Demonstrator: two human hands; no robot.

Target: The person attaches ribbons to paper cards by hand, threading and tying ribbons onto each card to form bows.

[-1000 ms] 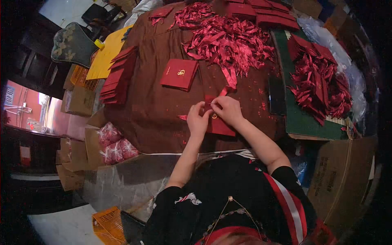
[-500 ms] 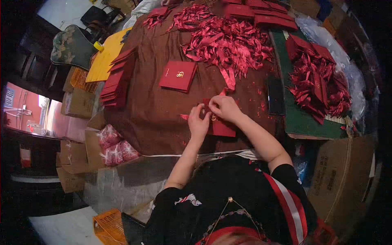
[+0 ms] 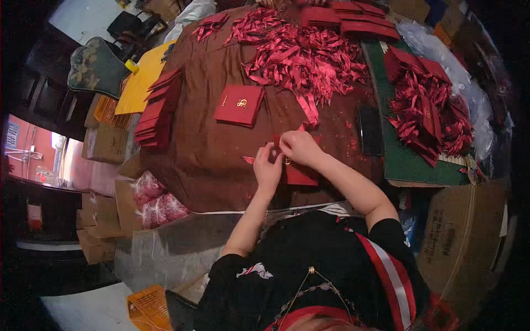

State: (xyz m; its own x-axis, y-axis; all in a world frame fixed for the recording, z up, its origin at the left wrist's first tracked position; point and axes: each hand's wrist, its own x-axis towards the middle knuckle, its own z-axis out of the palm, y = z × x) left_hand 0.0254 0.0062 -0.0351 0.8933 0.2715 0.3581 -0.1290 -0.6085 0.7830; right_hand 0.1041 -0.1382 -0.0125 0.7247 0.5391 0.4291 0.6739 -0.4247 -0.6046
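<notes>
In front of me lies a flat red gift bag or card sleeve (image 3: 302,175) with a gold mark, partly covered by my hands. My left hand (image 3: 268,167) is at its left side, thumb and finger pinched together. One end of a red ribbon (image 3: 248,160) sticks out to the left of that hand. My right hand (image 3: 300,147) is closed in a pinch over the sleeve's upper part, close to the left fingertips. More red ribbon shows just behind it. The fingers hide exactly how the ribbon runs. A similar red sleeve with gold print (image 3: 239,106) lies farther off, untouched.
A heap of red ribbons (image 3: 309,55) covers the brown cloth's far part. Stacks of red sleeves stand left (image 3: 159,110) and far right (image 3: 369,28). A dark phone (image 3: 370,131) lies beside a green board (image 3: 411,171) bearing ribboned sleeves (image 3: 428,107). Bagged red items (image 3: 157,201) sit left.
Both hands stay over the sleeve in nearly the same pinching pose. My right hand has shifted very slightly left. The rest of the scene looks the same apart from small camera movement.
</notes>
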